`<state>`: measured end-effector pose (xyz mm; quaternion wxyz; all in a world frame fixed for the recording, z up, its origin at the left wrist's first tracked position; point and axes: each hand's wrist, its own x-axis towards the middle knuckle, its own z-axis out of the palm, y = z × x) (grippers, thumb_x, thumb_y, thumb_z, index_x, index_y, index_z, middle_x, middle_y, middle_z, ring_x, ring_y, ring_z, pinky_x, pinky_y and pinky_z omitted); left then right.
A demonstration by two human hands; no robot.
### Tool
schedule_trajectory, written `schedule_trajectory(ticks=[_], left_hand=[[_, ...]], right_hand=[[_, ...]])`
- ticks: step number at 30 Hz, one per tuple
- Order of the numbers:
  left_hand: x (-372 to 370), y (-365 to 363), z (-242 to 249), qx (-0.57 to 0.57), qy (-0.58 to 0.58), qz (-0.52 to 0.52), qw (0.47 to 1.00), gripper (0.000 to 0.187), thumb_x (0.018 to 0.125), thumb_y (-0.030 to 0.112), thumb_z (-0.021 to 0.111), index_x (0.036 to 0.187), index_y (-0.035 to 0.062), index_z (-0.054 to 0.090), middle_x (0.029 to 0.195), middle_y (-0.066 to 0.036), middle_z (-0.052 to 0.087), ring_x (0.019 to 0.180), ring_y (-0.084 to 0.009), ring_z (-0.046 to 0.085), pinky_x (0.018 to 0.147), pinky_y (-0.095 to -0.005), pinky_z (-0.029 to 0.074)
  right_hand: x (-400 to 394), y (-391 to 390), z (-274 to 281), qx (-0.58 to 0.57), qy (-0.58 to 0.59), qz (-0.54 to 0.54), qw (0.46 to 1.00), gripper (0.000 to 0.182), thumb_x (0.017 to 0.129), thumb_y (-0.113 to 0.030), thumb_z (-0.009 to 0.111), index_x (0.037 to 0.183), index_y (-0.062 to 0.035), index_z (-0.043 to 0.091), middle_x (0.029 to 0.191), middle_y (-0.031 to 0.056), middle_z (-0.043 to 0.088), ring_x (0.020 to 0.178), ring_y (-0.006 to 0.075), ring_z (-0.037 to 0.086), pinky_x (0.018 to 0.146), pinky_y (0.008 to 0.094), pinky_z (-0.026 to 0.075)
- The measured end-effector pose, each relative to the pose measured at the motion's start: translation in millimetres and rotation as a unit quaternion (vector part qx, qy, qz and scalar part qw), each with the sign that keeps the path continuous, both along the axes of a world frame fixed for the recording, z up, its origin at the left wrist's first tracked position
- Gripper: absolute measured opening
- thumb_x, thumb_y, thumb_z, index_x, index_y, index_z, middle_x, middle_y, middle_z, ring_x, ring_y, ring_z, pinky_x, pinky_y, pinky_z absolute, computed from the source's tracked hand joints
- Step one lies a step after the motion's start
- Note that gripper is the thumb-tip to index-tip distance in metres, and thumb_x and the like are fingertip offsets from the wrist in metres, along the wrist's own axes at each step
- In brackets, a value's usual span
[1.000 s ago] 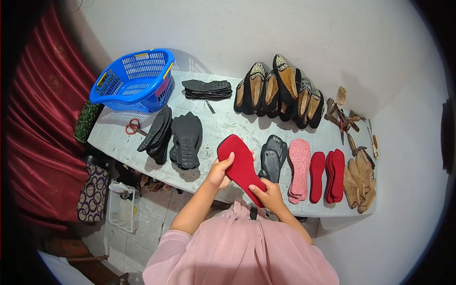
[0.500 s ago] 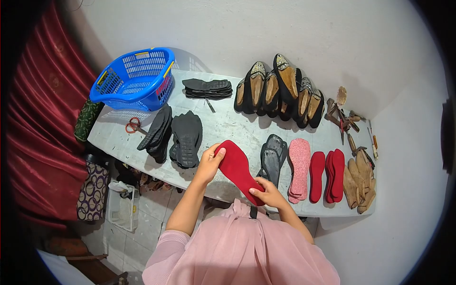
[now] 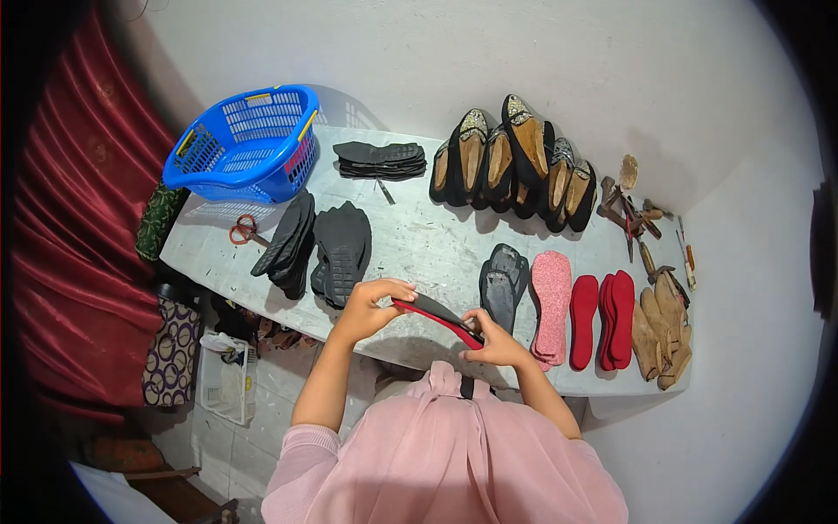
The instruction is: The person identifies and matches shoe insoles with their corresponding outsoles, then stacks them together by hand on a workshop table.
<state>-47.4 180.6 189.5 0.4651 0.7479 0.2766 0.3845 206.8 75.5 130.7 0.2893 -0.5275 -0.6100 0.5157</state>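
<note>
Both hands hold a red insole (image 3: 436, 316) over the table's front edge. It is turned nearly edge-on, with a black layer on top and red below. My left hand (image 3: 370, 309) pinches its left end between thumb and fingers. At the right end, my right hand (image 3: 494, 339) grips it the same way. Grey-black soles (image 3: 504, 293) lie just beyond my right hand, beside pink speckled insoles (image 3: 551, 306) and red insoles (image 3: 583, 321). Past my left hand are stacks of black soles (image 3: 342, 249).
A blue basket (image 3: 249, 148) stands at the back left, near red-handled scissors (image 3: 244, 230). Black flats with glittery toes (image 3: 515, 170) line the wall. Tools (image 3: 630, 214), including a hammer, and tan shoe lasts (image 3: 663, 327) occupy the right end.
The insole has been tipped from showing its broad red face to nearly edge-on, so its black layer shows. My left hand has rotated, its fingers now over the top.
</note>
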Motion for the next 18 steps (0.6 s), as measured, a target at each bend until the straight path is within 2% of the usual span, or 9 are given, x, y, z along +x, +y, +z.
schedule_trajectory(ticks=[3,4,7,9,12,13,15,16,18], left_hand=[[-4.2,0.9,9.3,0.115,0.022,-0.019,0.993,0.022,0.059,-0.008,0.069,0.078,0.0028,0.067,0.087,-0.008,0.069,0.094,-0.0249,0.064,0.084,-0.0347,0.049],[-4.7,-0.1,12.0,0.121,0.026,-0.015,0.992,0.022,0.058,-0.009,0.069,0.077,0.003,0.066,0.086,-0.008,0.069,0.094,-0.0253,0.064,0.084,-0.0352,0.049],[-3.6,-3.0,15.0,0.119,0.027,0.007,0.993,0.023,0.056,-0.01,0.068,0.075,0.0036,0.066,0.085,-0.007,0.069,0.095,-0.0264,0.063,0.086,-0.0365,0.048],[-2.4,-3.3,13.2,0.094,0.011,0.036,0.995,0.023,0.056,-0.011,0.067,0.073,0.0039,0.067,0.085,-0.008,0.068,0.096,-0.0273,0.063,0.087,-0.0373,0.047],[-10.0,3.7,3.2,0.095,0.017,-0.023,0.995,0.023,0.061,-0.001,0.069,0.084,0.0045,0.066,0.102,-0.009,0.065,0.108,-0.0255,0.057,0.089,-0.038,0.045],[-10.1,2.1,3.1,0.006,-0.036,-0.03,0.999,0.027,0.063,0.004,0.069,0.09,0.0048,0.065,0.108,-0.01,0.061,0.111,-0.0248,0.054,0.09,-0.0377,0.044],[-8.4,-2.6,5.6,-0.171,-0.142,-0.041,0.974,0.037,0.067,0.014,0.069,0.103,0.0055,0.062,0.119,-0.012,0.055,0.118,-0.0234,0.048,0.091,-0.0372,0.043],[-4.4,0.9,-3.7,-0.226,-0.192,-0.067,0.953,0.052,0.073,0.029,0.068,0.116,0.0035,0.055,0.126,-0.012,0.046,0.121,-0.0208,0.042,0.091,-0.0369,0.041],[6.9,-5.2,-5.6,-0.24,-0.061,0.016,0.969,0.051,0.076,0.027,0.068,0.118,0.0024,0.054,0.124,-0.014,0.049,0.119,-0.0209,0.044,0.094,-0.035,0.039]], right_hand=[[-4.5,3.1,-10.7,0.076,-0.108,0.015,0.991,0.064,0.061,-0.02,0.074,0.113,-0.0034,0.042,0.099,0.0145,0.054,0.09,0.0247,0.053,0.078,0.035,0.043],[-6.0,5.0,-10.9,0.04,-0.106,0.005,0.994,0.063,0.059,-0.019,0.071,0.111,-0.0019,0.041,0.096,0.0182,0.056,0.089,0.0332,0.056,0.077,0.0371,0.044],[-18.1,4.7,-1.7,0.057,-0.177,-0.059,0.981,0.055,0.06,-0.014,0.064,0.109,-0.0004,0.042,0.091,0.0237,0.058,0.089,0.0413,0.056,0.075,0.0425,0.044],[-26.3,3.9,9.1,0.067,-0.199,-0.089,0.974,0.052,0.06,-0.013,0.061,0.107,0.0001,0.043,0.093,0.0248,0.058,0.09,0.0423,0.055,0.075,0.0439,0.045],[-28.4,3.0,6.6,0.122,-0.237,-0.125,0.955,0.05,0.06,-0.011,0.06,0.106,0.0013,0.044,0.091,0.0236,0.057,0.088,0.0412,0.055,0.074,0.0447,0.045],[-28.0,2.5,3.7,0.147,-0.252,-0.135,0.947,0.05,0.06,-0.011,0.06,0.106,0.0017,0.045,0.09,0.0227,0.057,0.087,0.0404,0.056,0.073,0.0448,0.045],[-25.8,3.1,-0.2,0.188,-0.284,-0.15,0.928,0.049,0.06,-0.011,0.06,0.105,0.0022,0.046,0.09,0.0215,0.056,0.085,0.0389,0.055,0.073,0.0449,0.044],[-25.5,3.3,-0.9,0.208,-0.299,-0.157,0.918,0.049,0.06,-0.011,0.06,0.105,0.0025,0.047,0.089,0.0209,0.056,0.084,0.0382,0.055,0.072,0.0449,0.044],[-28.1,4.1,2.9,0.234,-0.309,-0.16,0.908,0.048,0.06,-0.01,0.06,0.104,0.0021,0.048,0.089,0.0197,0.056,0.083,0.0371,0.055,0.071,0.0445,0.044]])
